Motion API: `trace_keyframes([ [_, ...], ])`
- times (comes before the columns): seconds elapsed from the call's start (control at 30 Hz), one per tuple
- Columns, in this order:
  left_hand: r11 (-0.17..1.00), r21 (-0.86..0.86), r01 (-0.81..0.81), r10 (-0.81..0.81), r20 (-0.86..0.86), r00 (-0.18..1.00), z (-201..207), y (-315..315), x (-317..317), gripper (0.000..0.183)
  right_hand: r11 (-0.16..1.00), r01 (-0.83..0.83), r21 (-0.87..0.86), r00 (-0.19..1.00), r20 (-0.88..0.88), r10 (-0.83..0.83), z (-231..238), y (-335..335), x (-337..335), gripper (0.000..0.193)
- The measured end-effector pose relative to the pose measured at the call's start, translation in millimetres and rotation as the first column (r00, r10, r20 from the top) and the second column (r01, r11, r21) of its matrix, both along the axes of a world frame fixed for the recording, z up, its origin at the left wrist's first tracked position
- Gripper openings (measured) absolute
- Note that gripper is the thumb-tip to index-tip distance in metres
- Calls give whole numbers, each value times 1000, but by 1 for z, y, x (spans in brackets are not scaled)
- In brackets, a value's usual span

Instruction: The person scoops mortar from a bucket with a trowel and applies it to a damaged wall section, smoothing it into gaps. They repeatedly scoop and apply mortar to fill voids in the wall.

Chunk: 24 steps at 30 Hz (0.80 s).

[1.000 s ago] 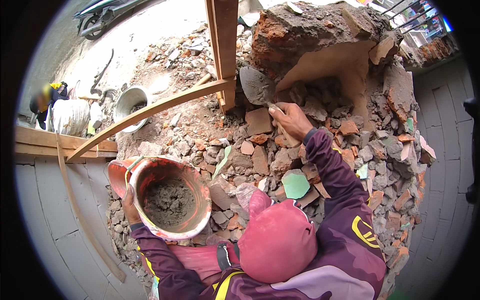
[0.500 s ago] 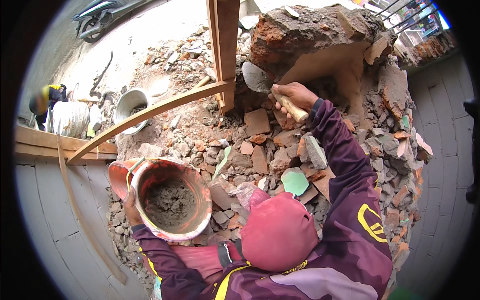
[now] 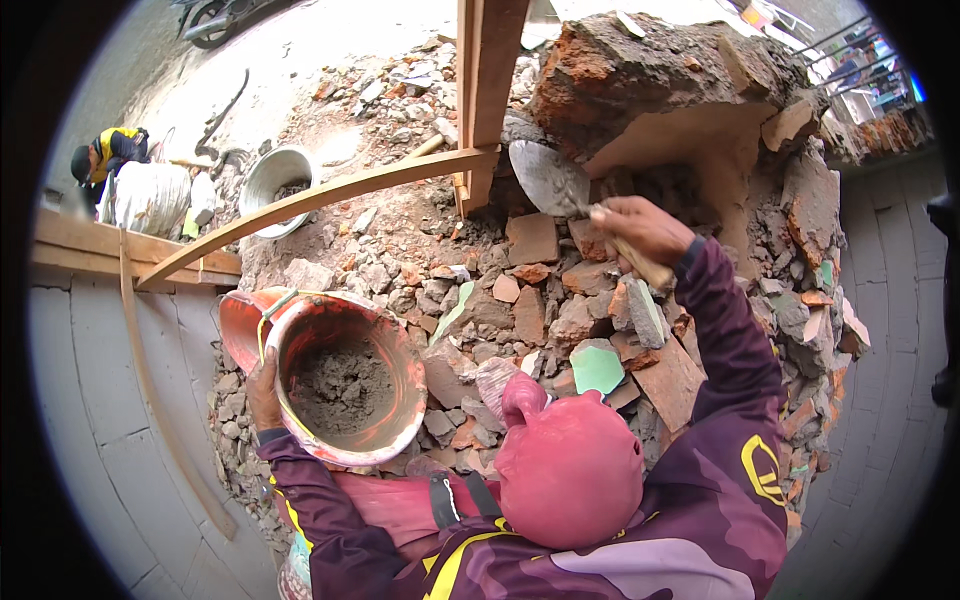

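My left hand (image 3: 264, 395) grips the side of an orange-red bucket (image 3: 408, 385), tilted so its mouth faces up. Grey wet mortar (image 3: 345, 390) lies inside it. Closed around the wooden handle of a trowel (image 3: 550, 178) is my right hand (image 3: 645, 232). The trowel's metal blade points up and left, in front of a hollow (image 3: 660, 180) under a large broken masonry block (image 3: 655, 75). Broken bricks and stones (image 3: 530, 240) lie just below the blade. A rounded pink cloth-covered shape (image 3: 570, 470) sits between my arms.
A wooden post (image 3: 490, 80) and a bent wooden strip (image 3: 330, 205) stand across the rubble ahead. A metal pail (image 3: 275, 185) is beyond the strip. Far left, another person (image 3: 105, 155) bends by a white sack (image 3: 150, 195). Grey block walls flank both sides.
My right hand has drawn the trowel right and toward me, and its blade now shows more of its face. My left hand still holds the bucket. The whole view has shifted slightly.
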<state>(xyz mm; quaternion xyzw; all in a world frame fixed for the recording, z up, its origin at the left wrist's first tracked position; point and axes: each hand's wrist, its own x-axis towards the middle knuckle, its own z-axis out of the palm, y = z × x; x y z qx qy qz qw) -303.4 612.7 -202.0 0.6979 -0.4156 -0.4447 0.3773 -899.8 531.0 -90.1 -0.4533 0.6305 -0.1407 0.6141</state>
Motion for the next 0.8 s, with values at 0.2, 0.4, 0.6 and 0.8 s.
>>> trace_keyframes([
  [0.2,991,-116,63,-64,-3,998,-10,-15,-35,45,621,-752,-221,644,-447,621,-50,71,108,35],
  [0.4,996,-82,38,-55,-218,974,-8,-1,-69,38,224,-935,-275,353,-768,534,-152,21,284,24],
  [0.6,986,-107,131,-154,-240,959,-4,18,-64,35,-42,-994,-102,36,-657,753,-180,25,347,19],
  [0.8,980,-167,110,-152,-267,952,-16,28,-29,35,-199,-977,-80,-140,-463,875,-188,23,337,25],
])
